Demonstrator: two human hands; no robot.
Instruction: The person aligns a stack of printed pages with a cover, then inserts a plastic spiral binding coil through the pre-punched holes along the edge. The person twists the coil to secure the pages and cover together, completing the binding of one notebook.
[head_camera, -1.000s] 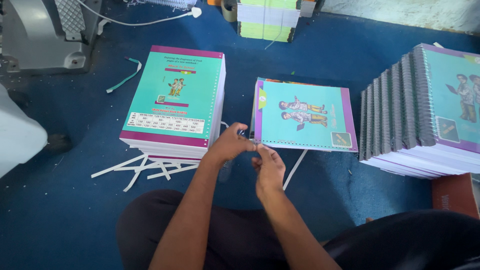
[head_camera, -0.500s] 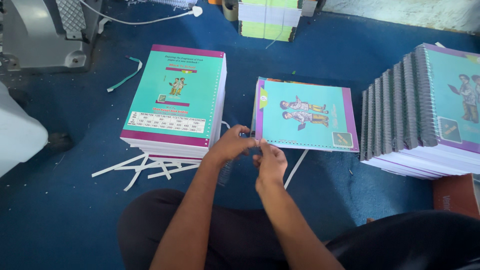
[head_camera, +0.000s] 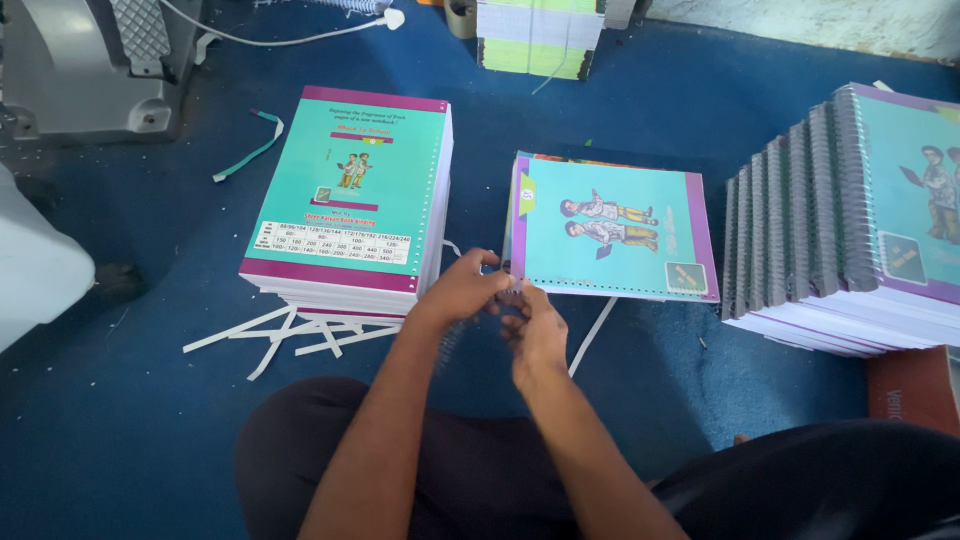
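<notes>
Here, seen from the head camera, looking down at a seated person's two hands over a blue floor.

Left hand (head_camera: 462, 290): curled, fingers (head_camera: 490, 268) bent together and pinched at the near-left corner of the teal notebook (head_camera: 610, 228); whether something thin sits inside the pinch cannot be told.

Right hand (head_camera: 537, 325): just beside the left hand, touching it; fingers (head_camera: 515, 318) drawn together and curled toward the same corner, tips at the punched near edge of the cover.

Teal notebook: lying flat on the blue floor (head_camera: 150, 430), centre of view, purple band along its left and right sides, two drawn figures on the cover; a row of punched holes runs along the near edge.

Stack of unbound books (head_camera: 350, 190): left of the teal notebook, apart from it; teal cover with purple bands at the far and near ends, punched holes down the right edge.

White paper strips (head_camera: 270, 335): scattered on the floor at the near foot of that stack, just left of the left forearm.

Spiral-bound notebooks (head_camera: 850, 220): right of the teal notebook, a fanned, overlapping pile with wire spines showing.

Grey machine (head_camera: 80, 60): upper-left corner, well apart from the hands.

Green-edged paper stack (head_camera: 540, 35): top centre, far side of the floor.
</notes>
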